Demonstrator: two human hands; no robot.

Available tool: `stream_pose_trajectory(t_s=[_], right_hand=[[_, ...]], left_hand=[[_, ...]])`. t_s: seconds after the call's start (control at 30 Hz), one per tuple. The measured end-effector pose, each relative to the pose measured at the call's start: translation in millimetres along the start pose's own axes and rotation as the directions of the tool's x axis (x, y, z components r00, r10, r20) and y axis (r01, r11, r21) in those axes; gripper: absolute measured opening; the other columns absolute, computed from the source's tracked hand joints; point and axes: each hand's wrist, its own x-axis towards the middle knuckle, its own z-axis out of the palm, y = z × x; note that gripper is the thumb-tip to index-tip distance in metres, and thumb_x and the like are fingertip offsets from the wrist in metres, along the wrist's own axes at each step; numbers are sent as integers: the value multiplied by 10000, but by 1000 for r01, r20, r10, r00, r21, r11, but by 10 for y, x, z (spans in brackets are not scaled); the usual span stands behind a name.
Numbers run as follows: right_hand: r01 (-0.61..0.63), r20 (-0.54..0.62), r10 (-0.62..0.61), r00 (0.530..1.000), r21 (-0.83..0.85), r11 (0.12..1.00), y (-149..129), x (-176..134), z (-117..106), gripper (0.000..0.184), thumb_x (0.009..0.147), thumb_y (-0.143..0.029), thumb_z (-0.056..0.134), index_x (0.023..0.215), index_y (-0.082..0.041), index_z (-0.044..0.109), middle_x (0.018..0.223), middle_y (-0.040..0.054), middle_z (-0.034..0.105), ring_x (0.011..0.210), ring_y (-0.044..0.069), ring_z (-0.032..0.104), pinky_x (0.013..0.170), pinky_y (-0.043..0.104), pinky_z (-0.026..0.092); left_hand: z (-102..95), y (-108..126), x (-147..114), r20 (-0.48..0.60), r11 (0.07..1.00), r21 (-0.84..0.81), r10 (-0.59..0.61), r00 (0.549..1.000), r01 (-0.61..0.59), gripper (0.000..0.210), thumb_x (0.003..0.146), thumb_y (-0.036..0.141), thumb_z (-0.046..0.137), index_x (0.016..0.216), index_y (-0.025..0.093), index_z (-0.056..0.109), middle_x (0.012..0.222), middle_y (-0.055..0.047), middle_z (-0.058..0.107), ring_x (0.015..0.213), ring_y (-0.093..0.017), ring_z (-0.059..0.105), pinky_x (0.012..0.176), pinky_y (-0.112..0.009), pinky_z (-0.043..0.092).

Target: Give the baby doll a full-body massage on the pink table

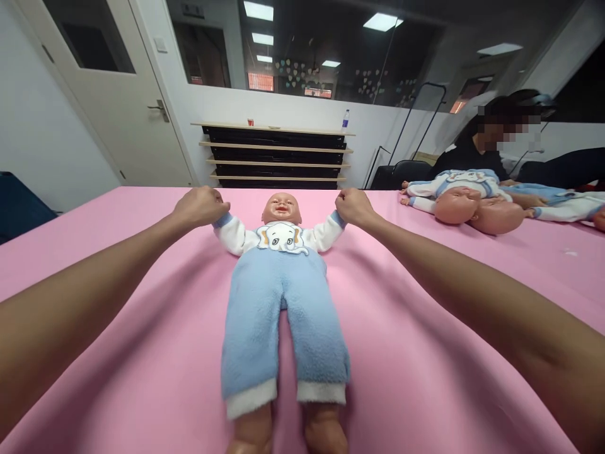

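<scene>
A baby doll (283,252) lies on its back on the pink tabletop (155,353), feet towards me. It wears a white top with an elephant face and fuzzy light-blue trousers with white cuffs. My left hand (201,206) is closed around the doll's hand at the left of the view. On the opposite side, my right hand (355,205) grips the doll's other hand. Both doll arms are spread out and raised beside its head, with blue sleeve cuffs showing at the wrists. The doll's hands are hidden inside my fingers.
Several more dolls (456,205) lie at the right of the table, near a person (472,148) in dark clothing. Beyond the far edge stand stacked boards (278,148) with a bottle (345,120) on top. A blue chair (21,208) is at the left.
</scene>
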Motion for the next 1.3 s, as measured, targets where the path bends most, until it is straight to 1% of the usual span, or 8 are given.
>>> stream_pose_trajectory(t_s=[0.1,0.17,0.3,0.4,0.53,0.8,1.07,1.3], right_hand=[[112,-84,-107,991,55,992,-6,-494,-279,279,900,-342,456,925,-145,652,894,102,669,818,199,584,723,288,409],[147,-84,-142,986,58,987,-4,-849,-357,289,883,-402,504,952,-154,635,914,91,653,809,192,574,705,279,404],[106,-56,-104,993,32,994,19,-1489,-262,260,919,-412,472,961,-168,550,902,73,606,750,178,548,659,274,370],[46,32,-46,998,0,999,24,-1852,-89,263,976,-411,371,1000,-173,480,947,81,578,721,173,542,631,277,338],[11,116,-4,993,-57,998,6,-2101,65,269,1007,-408,300,1021,-173,430,1039,98,541,710,170,558,600,283,305],[41,195,-22,980,-94,995,-57,-2137,75,232,987,-398,361,1058,-181,397,995,87,576,710,185,611,548,280,265],[-23,136,20,991,22,999,-30,-2237,77,165,944,-346,415,989,-195,365,899,60,615,715,184,599,548,262,238],[-29,144,6,990,153,988,26,-2249,48,155,921,-334,439,953,-201,367,884,64,606,701,176,571,558,253,265]], left_hand=[[-265,69,-601,40,993,112,43,998,-47,359,770,532,526,796,194,644,833,-74,682,756,-229,592,622,-278,373],[-313,112,-1011,49,986,157,54,997,-61,399,782,564,487,816,191,624,827,-77,682,729,-224,603,592,-271,365],[-170,116,-1686,119,976,192,75,990,-97,390,812,547,458,916,186,562,886,-101,691,745,-241,629,597,-279,380],[-1,93,-1990,182,966,226,87,980,-127,373,877,499,383,1022,176,500,920,-120,692,781,-263,647,606,-300,389],[140,149,-2157,230,936,330,44,972,-120,395,938,460,269,1109,146,438,898,-155,685,803,-298,663,650,-345,419],[251,375,-2314,226,913,396,13,974,-104,329,954,342,266,1157,145,434,1031,-212,639,906,-301,666,716,-380,458],[374,201,-2390,85,956,294,-21,996,-5,346,969,397,241,1136,153,421,972,-151,653,854,-289,667,692,-361,437],[310,172,-2447,53,979,200,20,998,-30,286,965,393,289,1077,174,435,958,-128,667,867,-264,662,675,-324,398]])
